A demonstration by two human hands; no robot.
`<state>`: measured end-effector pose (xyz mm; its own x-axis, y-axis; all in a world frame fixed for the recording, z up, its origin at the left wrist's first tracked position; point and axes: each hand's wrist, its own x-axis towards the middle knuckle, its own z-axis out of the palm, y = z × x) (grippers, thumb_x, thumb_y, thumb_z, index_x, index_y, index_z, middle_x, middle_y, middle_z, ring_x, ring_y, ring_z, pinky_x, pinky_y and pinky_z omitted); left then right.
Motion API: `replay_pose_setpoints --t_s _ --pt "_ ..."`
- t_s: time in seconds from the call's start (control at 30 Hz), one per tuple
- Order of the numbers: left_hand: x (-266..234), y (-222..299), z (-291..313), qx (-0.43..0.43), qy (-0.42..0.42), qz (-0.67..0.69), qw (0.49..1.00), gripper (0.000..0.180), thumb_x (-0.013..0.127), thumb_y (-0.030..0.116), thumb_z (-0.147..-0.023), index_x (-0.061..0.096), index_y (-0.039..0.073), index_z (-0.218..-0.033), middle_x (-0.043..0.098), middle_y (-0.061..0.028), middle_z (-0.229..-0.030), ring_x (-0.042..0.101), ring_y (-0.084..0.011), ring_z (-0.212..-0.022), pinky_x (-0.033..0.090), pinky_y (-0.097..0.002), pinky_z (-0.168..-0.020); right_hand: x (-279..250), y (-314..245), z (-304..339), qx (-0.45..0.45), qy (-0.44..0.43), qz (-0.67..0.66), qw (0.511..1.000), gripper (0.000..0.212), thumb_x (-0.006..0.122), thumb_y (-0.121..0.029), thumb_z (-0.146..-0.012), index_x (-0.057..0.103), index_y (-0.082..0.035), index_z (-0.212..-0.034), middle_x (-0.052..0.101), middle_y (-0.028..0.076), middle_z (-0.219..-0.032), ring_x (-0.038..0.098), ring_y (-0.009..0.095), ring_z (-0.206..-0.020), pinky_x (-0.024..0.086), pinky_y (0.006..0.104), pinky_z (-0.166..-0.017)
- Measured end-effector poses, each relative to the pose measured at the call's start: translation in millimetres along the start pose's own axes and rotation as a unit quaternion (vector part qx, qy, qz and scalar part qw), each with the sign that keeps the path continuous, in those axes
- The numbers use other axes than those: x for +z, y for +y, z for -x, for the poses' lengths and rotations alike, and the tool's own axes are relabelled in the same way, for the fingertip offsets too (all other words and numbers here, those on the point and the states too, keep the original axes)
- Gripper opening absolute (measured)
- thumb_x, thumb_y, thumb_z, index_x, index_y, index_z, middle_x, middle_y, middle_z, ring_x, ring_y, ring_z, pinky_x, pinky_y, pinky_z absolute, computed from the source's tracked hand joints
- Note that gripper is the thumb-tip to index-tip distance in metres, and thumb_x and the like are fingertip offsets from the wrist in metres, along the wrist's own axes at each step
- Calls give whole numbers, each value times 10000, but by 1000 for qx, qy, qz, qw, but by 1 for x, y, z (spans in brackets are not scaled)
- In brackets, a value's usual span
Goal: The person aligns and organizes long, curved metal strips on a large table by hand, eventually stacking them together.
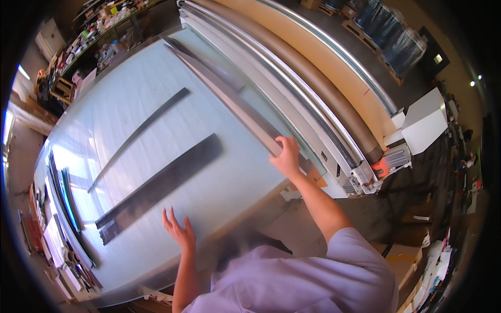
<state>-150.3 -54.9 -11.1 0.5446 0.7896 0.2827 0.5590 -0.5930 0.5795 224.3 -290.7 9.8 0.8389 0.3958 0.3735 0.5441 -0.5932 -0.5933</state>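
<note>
My right hand [286,158] is closed around the near end of a long, straight grey strip [235,104], which runs away from me along the right side of a large pale, glossy tabletop [235,177]. Over the table's near edge, my left hand [180,229] is held with fingers apart and nothing in it. Just beyond that hand lies a wide dark strip [162,180], set diagonally. Farther off is a narrower dark strip [142,127], roughly parallel to it.
Along the table's right side stands a long machine with a brown roller [313,78] and a white end housing [425,122]. Several thin strips [70,203] lie at the left edge. A cluttered bench [99,31] is far left; plastic-wrapped goods [402,49] stand far right.
</note>
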Motion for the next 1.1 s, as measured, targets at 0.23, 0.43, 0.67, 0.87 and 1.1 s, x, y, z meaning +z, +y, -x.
replay_pose_setpoints --t_s 0.23,0.43,0.67,0.87,1.1 --pt "-11 -15 29 -5 -34 -88 996 597 639 209 -902 459 44 -1447 344 -216 -1550 337 -436 -1401 297 -542 -1138 40 42 -70 42 4 50 998 588 805 -148 -617 561 -166 -1152 537 96 -1138 500 343 -1134 352 524 -960" --pt "-16 -15 29 -7 -56 -112 992 592 635 263 -910 470 60 -1441 361 -191 -1550 345 -419 -1405 312 -530 -1134 53 56 -86 65 -38 95 993 592 811 -162 -616 561 -171 -1154 538 106 -1153 489 349 -1150 350 517 -970" --pt "-11 -10 27 -11 -69 -115 991 598 655 258 -892 480 78 -1435 375 -188 -1542 344 -410 -1408 295 -521 -1146 50 78 -89 84 -105 149 980 656 875 -292 -634 549 -185 -1194 535 125 -1206 486 340 -1199 332 518 -1006" --pt "-12 -11 25 -22 -77 -129 988 616 683 260 -868 488 77 -1423 392 -194 -1527 351 -415 -1399 283 -528 -1151 68 28 -85 -61 -95 196 974 660 847 -357 -733 585 -106 -1285 480 194 -1386 409 353 -1352 250 551 -1119" --pt "-22 -13 15 -36 -88 -105 990 694 732 303 -837 473 39 -1424 410 -231 -1482 358 -424 -1383 268 -518 -1169 161 -106 -46 -278 -195 27 940 669 780 -362 -813 542 -116 -1388 459 159 -1473 406 374 -1365 319 583 -1078"
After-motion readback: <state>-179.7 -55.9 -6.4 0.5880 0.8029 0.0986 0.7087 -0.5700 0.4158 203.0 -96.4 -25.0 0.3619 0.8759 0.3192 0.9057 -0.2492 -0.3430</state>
